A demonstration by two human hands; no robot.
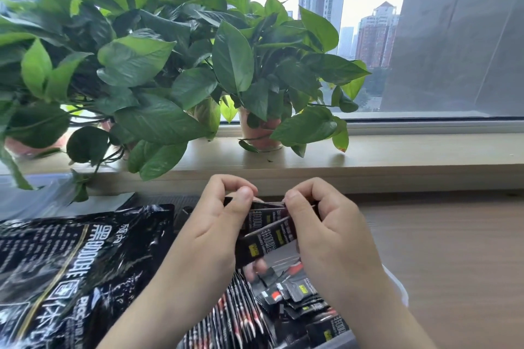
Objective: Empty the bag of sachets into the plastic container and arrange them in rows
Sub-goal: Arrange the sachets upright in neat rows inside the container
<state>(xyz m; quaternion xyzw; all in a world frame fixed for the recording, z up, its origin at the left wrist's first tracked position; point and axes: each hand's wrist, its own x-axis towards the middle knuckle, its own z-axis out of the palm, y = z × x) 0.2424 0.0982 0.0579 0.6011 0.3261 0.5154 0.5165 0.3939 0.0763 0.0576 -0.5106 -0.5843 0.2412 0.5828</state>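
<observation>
2 hands, each grip pinching sachets, bag left, plants behind

I am seeing black sachets with white lettering and small yellow marks showing between my two hands' pinching fingertips. Below the grip, more black sachets are showing red and white flecks, standing in a striped row. Left of the grip, the glossy black bag is carrying white characters and a thin gold line.
</observation>
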